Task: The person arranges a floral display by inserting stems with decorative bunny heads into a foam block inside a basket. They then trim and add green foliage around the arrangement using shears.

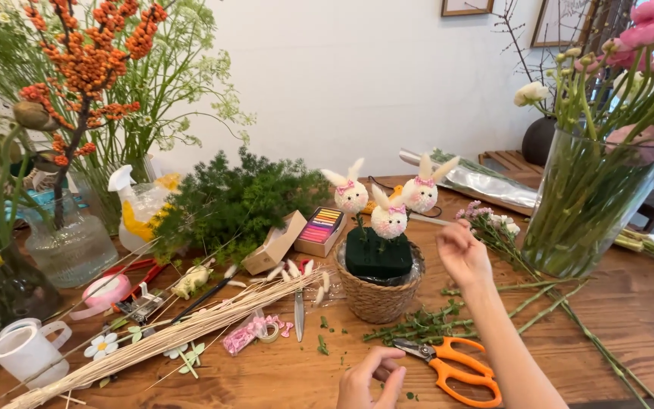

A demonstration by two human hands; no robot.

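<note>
On the wooden table [630,318], the right hand [462,254] is raised beside the woven basket [378,297], fingers loosely curled, gripping nothing. The left hand [369,379] sits at the near edge, thumb and fingers pinched together; contents cannot be determined. Three bunny picks [389,214] stand in green foam [377,255]. Orange scissors [456,367] lie between the hands.

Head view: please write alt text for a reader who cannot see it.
Right hand reaches toward a woven basket holding dark foam and three bunny pompoms. Left hand rests near orange scissors on a wooden table.
</note>
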